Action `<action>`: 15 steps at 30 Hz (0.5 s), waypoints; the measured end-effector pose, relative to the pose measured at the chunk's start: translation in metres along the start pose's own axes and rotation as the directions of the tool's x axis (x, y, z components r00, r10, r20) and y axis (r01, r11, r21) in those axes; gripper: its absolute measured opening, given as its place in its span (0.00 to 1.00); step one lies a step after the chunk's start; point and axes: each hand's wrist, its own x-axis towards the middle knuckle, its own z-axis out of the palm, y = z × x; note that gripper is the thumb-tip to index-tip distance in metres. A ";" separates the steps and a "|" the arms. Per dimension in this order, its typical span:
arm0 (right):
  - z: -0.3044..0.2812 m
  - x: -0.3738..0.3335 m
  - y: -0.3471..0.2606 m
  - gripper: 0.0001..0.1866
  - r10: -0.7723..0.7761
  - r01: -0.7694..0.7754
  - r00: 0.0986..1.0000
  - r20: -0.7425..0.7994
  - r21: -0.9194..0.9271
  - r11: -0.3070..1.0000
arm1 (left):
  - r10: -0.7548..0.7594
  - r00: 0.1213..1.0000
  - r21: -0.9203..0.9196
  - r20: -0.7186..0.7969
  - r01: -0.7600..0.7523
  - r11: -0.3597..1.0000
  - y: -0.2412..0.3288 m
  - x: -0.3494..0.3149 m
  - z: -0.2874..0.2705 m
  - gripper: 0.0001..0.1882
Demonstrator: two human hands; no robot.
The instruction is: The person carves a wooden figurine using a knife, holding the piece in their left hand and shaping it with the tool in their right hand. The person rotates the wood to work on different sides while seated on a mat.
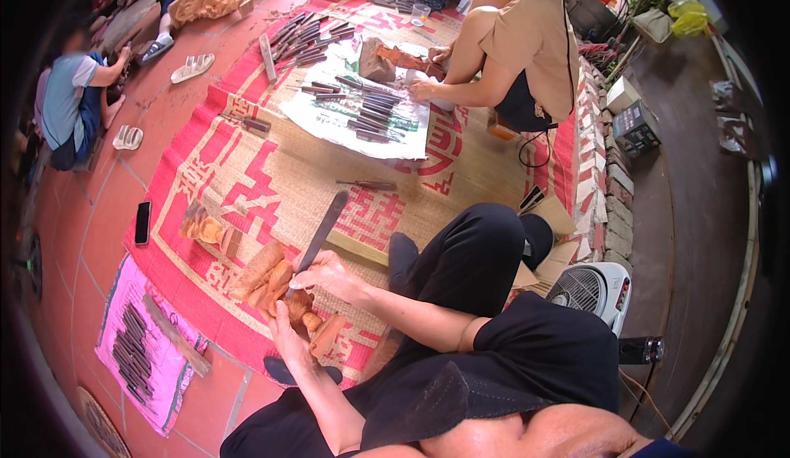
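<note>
A carved wooden figure (270, 285) in light brown lies tilted in front of my legs, over the woven mat (239, 149). My left hand (290, 344) grips its near side, with fingers pressed against the wood. My right hand (331, 279) is closed on a long, dark, flat file (322, 232). One end of the file points up and away; its lower end reaches down to the carving by my fingers, where contact is partly hidden. Just beyond, a second, smaller wood carving (207, 229) rests on the mat.
A phone (143, 223) lies at the mat's left edge. Several dark tools sit on a pink cloth (169, 351), beside a wooden stick (177, 334). A single chisel (368, 185) lies ahead. Another person (527, 46) works beside a white sheet (329, 133) of chisels. A fan (588, 289) stands right.
</note>
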 end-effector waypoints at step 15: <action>-0.011 0.007 0.008 0.08 0.019 -0.019 1.000 -0.014 -0.009 1.000 | 0.061 0.998 -0.036 0.009 -0.061 0.998 -0.003 0.001 0.004 0.41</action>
